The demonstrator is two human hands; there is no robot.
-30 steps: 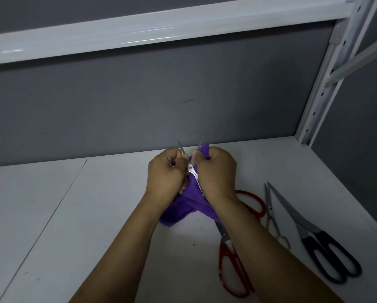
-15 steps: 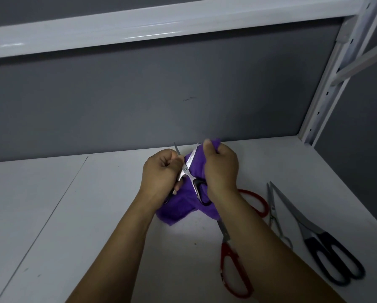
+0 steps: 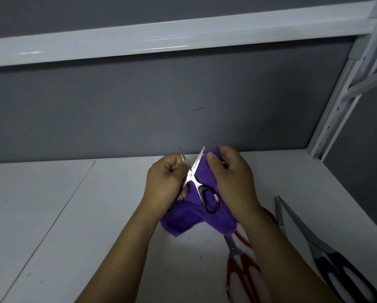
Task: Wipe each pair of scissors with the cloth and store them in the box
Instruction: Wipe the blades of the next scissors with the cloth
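Purple cloth (image 3: 183,221) hangs bunched between both hands, just above a white shelf (image 3: 95,215), and one small pair of scissors (image 3: 191,174) lies against it, held up in front of the grey wall (image 3: 139,117). Its two blades are spread in a V with the tips pointing away from the person. One black handle loop rests on the cloth in plain view. The other handle is mostly hidden in the left hand (image 3: 165,182), whose fingers curl round that side of the scissors. The right hand (image 3: 233,182) grips the cloth, with its thumb (image 3: 211,159) pressing the fabric beside the right blade. The hands are close together, with only the scissors and cloth between them.

Three more pairs lie flat on the shelf to the right. One pair has red handles (image 3: 233,248), and its blade runs up under the cloth and the right forearm. One is a thin silver pair (image 3: 280,217). One is a large pair with black handles (image 3: 301,228), just beside the silver one, and their tips nearly meet. A further red loop (image 3: 269,213) shows by the right wrist; I cannot tell whether it belongs to a second red pair.

One white beam (image 3: 161,38) crosses overhead and meets one white post (image 3: 340,95) at the right.
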